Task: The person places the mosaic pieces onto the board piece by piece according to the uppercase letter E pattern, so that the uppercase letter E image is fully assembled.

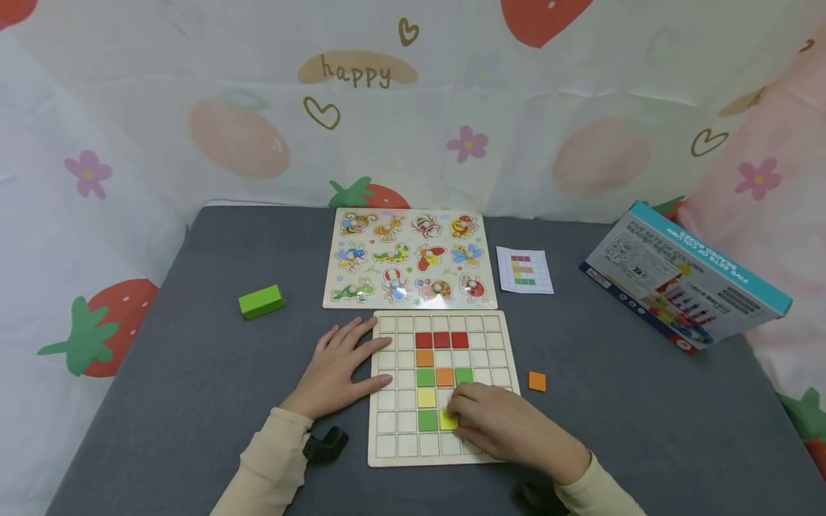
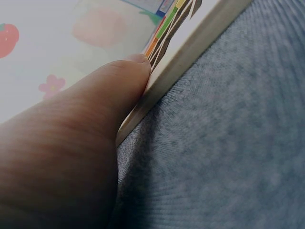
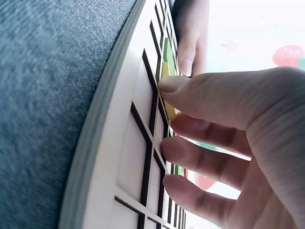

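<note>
My right hand [image 1: 510,423] pinches a yellow square tile [image 1: 448,421] between thumb and fingers, at a cell in the lower part of the wooden grid board [image 1: 387,446]. In the right wrist view the thumb lies along the edge of that tile [image 3: 167,90]. With fingers spread, my left hand [image 1: 338,368] rests at the board's left edge, its thumb and fingertips on the rim. Red tiles [image 1: 442,340] form a row near the top. Below them, orange [image 1: 424,358], green [image 1: 425,377] and yellow [image 1: 426,398] tiles fill several cells; a green tile [image 1: 428,421] lies left of the pinched one.
An orange tile [image 1: 537,381] lies right of the board. Behind are an insect puzzle board [image 1: 413,276] and a pattern card [image 1: 525,271]. A tilted box [image 1: 684,279] stands at the right; a green block [image 1: 261,302] sits at the left on the grey cloth [image 1: 193,401].
</note>
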Available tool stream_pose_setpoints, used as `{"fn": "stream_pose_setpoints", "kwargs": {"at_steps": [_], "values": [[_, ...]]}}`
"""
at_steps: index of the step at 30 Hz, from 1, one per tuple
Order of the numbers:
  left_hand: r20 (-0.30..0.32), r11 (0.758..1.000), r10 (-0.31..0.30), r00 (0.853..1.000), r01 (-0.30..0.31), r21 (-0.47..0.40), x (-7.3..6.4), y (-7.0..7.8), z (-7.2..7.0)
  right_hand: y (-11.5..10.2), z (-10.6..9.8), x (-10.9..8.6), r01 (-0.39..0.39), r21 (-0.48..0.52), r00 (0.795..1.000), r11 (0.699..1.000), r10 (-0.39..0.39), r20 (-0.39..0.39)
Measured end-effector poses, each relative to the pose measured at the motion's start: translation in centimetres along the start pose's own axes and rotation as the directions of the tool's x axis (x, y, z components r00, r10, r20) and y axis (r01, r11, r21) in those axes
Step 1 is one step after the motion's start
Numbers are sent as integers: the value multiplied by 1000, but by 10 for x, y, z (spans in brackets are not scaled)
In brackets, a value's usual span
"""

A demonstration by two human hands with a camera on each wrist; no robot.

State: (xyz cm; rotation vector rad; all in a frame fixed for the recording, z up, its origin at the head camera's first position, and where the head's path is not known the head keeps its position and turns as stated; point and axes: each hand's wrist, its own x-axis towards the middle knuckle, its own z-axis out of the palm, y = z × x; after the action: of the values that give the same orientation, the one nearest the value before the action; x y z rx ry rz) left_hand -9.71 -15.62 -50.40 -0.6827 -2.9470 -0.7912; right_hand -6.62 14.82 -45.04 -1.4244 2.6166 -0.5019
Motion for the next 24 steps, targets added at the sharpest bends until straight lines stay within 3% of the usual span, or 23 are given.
{"fn": "stream_pose_setpoints", "kwargs": {"at_steps": [6,24], "values": [[7,1000,-5,1000,5,-1,0,0,0,0,3,1,6,0,1000,1000,-6,-26],[-1,1000,1,1000,-1,3,0,1,-2,-1,4,3,-53,-25,998,998,54,29]]}}
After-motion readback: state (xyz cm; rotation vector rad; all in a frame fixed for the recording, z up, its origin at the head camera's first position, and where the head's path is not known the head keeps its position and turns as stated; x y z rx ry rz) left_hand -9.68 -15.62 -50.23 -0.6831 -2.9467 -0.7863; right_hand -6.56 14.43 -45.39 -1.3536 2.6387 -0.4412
